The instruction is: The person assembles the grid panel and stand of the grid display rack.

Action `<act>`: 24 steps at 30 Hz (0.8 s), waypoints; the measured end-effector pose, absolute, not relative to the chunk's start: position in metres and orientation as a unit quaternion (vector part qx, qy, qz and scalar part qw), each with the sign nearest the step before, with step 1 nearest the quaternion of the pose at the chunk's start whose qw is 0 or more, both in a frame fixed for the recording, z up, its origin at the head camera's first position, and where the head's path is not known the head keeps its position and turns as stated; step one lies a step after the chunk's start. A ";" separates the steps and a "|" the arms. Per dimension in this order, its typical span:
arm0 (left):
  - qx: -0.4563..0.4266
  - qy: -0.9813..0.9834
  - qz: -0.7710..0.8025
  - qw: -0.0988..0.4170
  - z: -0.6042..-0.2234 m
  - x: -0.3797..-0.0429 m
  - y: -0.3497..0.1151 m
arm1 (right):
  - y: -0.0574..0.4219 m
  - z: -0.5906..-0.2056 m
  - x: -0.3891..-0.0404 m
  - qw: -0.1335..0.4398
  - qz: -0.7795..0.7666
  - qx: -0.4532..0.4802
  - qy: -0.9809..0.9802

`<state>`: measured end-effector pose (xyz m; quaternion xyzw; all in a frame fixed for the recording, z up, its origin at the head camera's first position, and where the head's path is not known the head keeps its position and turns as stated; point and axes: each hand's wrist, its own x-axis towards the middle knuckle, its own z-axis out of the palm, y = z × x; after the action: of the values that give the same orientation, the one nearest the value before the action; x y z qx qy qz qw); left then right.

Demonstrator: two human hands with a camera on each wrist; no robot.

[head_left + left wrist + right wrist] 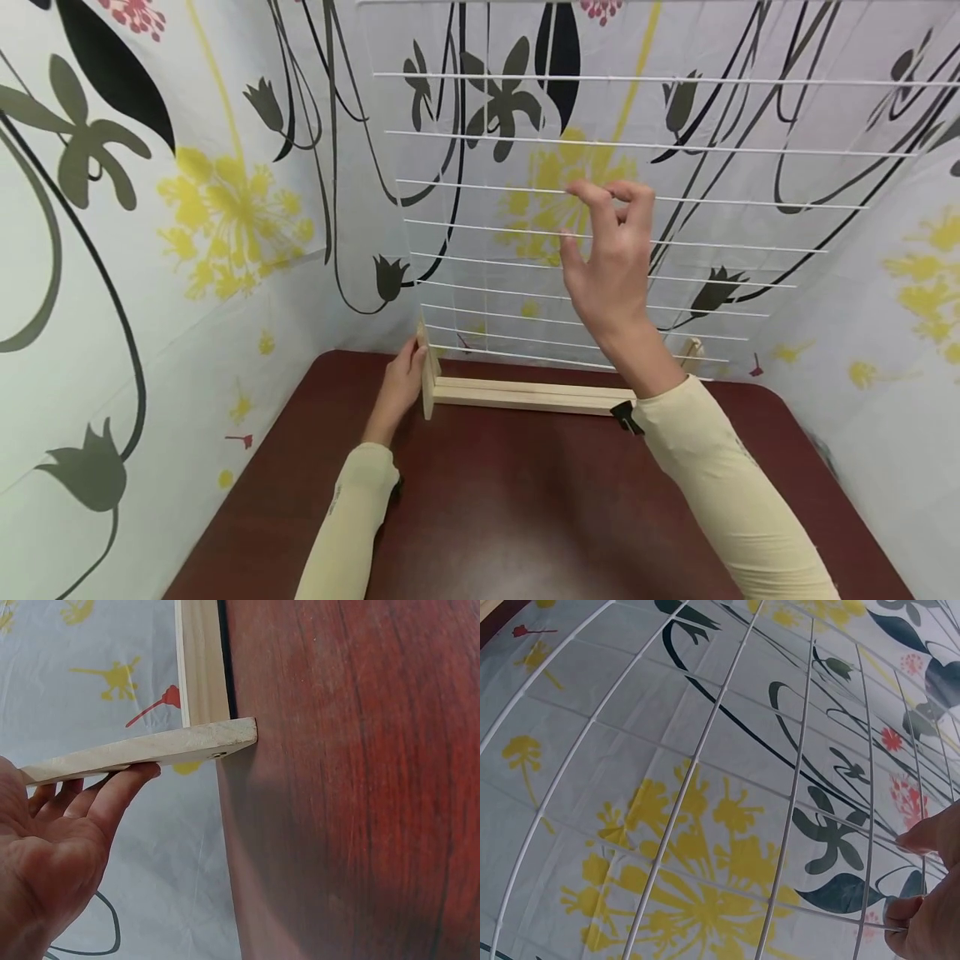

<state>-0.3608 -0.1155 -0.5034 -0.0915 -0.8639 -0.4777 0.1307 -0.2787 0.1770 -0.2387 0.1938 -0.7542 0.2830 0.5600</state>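
Note:
A white wire rack rises from a pale wooden base at the back of the table. At the base's left end, my left hand grips the upright wooden end piece. In the left wrist view, the fingers lie along the end piece's face. My right hand is raised in front of the rack, bent fingers pointing left. A gap shows between index finger and thumb. In the right wrist view, the right hand's fingertips are right at the thin wires.
Brown-red wood grain covers the table. Flower-printed sheeting stands behind it and at both sides. A second wooden end piece shows beyond the right forearm. A black clip sits at the right cuff.

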 end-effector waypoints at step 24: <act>-0.081 -0.867 -0.471 0.141 -0.503 -0.356 -0.115 | 0.164 -0.226 -0.298 0.568 0.294 0.210 -0.740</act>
<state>-0.3565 -0.1151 -0.5026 -0.0811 -0.8672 -0.4705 0.1410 -0.2978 0.1645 -0.2256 0.2098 -0.7399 0.2938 0.5676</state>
